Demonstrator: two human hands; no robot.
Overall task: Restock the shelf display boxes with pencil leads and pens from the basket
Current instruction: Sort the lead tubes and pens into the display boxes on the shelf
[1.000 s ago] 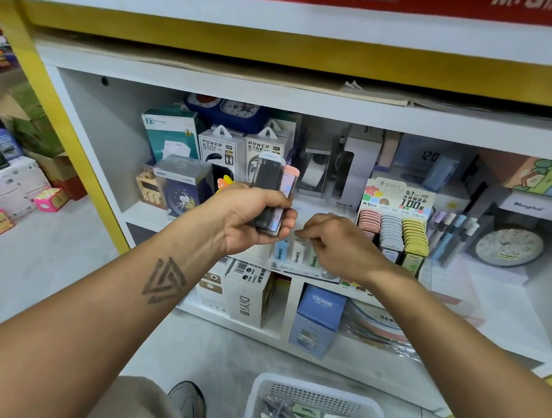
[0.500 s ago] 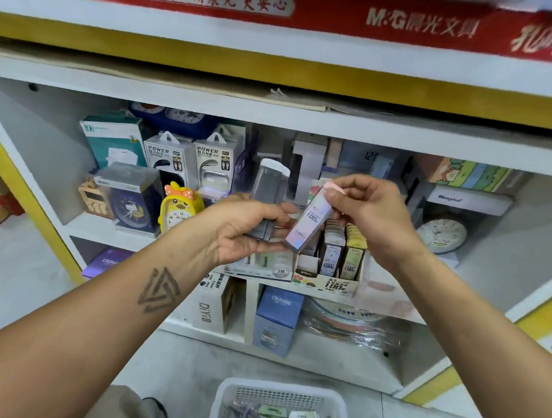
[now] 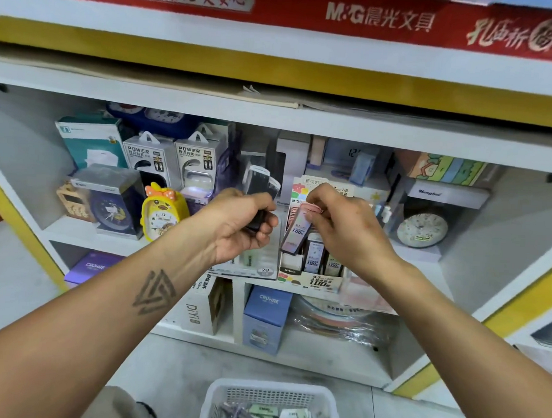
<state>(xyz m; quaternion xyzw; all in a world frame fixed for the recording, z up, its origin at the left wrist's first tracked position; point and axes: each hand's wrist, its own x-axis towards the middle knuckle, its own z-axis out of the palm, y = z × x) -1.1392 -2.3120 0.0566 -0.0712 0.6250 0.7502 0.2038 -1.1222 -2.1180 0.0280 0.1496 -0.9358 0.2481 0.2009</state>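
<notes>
The right hand (image 3: 347,231) pinched a pink lead case (image 3: 296,232) over the display box (image 3: 309,279) while the left hand (image 3: 238,226) gripped dark lead cases (image 3: 260,184).

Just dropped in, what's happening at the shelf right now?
A person is restocking pencil leads. The right hand pinches one pink lead case by its top, tilted over the lead display box on the shelf, not yet seated in a slot. The left hand holds a few more cases upright beside it, apparently waiting their turn. On the floor below, the white basket holds more packs and pens.
</notes>
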